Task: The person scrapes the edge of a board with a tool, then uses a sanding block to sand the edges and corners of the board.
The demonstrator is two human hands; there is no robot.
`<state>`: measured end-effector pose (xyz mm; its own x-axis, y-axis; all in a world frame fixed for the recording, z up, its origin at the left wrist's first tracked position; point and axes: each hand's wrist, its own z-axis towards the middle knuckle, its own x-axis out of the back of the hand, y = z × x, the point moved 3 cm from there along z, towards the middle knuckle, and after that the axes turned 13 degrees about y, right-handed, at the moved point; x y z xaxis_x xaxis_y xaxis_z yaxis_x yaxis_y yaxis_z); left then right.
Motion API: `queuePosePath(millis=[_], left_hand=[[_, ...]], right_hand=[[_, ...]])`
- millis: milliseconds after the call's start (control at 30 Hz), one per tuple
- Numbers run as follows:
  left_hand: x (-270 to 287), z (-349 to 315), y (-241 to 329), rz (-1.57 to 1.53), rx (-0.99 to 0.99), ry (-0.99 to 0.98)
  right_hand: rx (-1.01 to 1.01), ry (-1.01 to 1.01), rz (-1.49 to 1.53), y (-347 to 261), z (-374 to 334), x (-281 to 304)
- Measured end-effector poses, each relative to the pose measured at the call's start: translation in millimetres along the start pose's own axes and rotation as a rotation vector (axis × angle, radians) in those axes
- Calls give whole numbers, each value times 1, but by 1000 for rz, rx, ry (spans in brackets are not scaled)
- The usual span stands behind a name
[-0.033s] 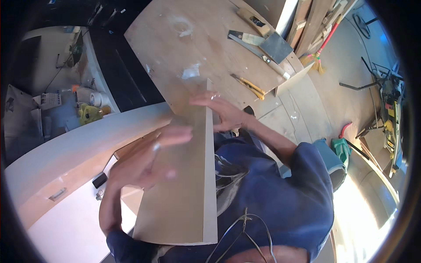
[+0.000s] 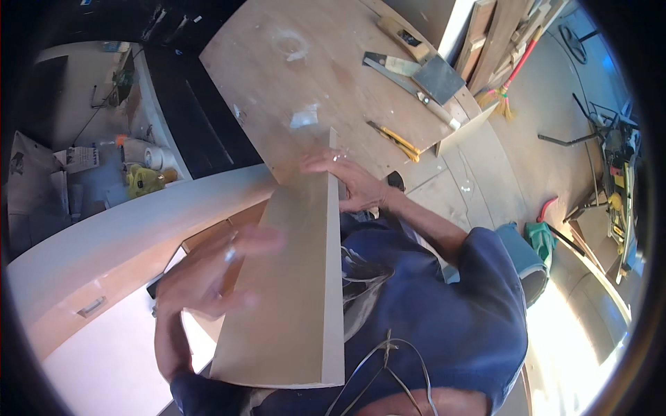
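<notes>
A long, pale beige wooden board (image 2: 284, 298) stretches away from me beside my body, its lighter edge facing right. Around its far right edge wraps my right hand (image 2: 350, 184), the fingers lying over the top face and the thumb on the edge side. My left hand (image 2: 205, 274) is above the board's left side, fingers apart and blurred by motion; whether it touches the surface I cannot tell. Beyond the board is a brown workbench top (image 2: 333, 62).
On the bench lie a yellow utility knife (image 2: 399, 141), a handsaw (image 2: 416, 87), a wooden hand plane (image 2: 402, 38) and a dark flat plate (image 2: 438, 80). A curved pale panel (image 2: 139, 218) runs along the left. To the right are a broom (image 2: 505, 90) and a blue-grey bucket (image 2: 524, 260).
My left hand has shifted left across the board, toward its left edge. The right hand keeps its hold, and the board stays nearly in place.
</notes>
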<state>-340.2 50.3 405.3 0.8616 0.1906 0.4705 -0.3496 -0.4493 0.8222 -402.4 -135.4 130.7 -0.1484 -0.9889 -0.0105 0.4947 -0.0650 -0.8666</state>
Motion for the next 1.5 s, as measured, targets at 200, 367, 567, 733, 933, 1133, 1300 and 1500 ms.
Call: queuePosePath(millis=[200, 367, 567, 733, 933, 1133, 1300, 1500], left_hand=[[9, -122, 90, 192, 214, 81], [-27, -186, 99, 777, 554, 715], [27, -207, 17, 942, 423, 1380], [90, -186, -15, 1116, 379, 1382], [156, -206, -22, 1119, 234, 1330], [210, -143, -90, 1231, 168, 1172], [231, -61, -217, 899, 93, 936], [194, 39, -360, 747, 192, 822]], right_hand=[[-50, 5, -5, 16, 23, -26], [-152, -1, -105, 13, 67, -39], [-273, 94, 37, 35, 124, -54], [-345, 177, 47, 65, 133, -70], [-316, 354, -114, 23, 126, -79], [-589, 460, -338, 5, 76, -50], [-722, 548, -570, 36, 35, -55], [-907, 569, -780, 121, -16, -45]])
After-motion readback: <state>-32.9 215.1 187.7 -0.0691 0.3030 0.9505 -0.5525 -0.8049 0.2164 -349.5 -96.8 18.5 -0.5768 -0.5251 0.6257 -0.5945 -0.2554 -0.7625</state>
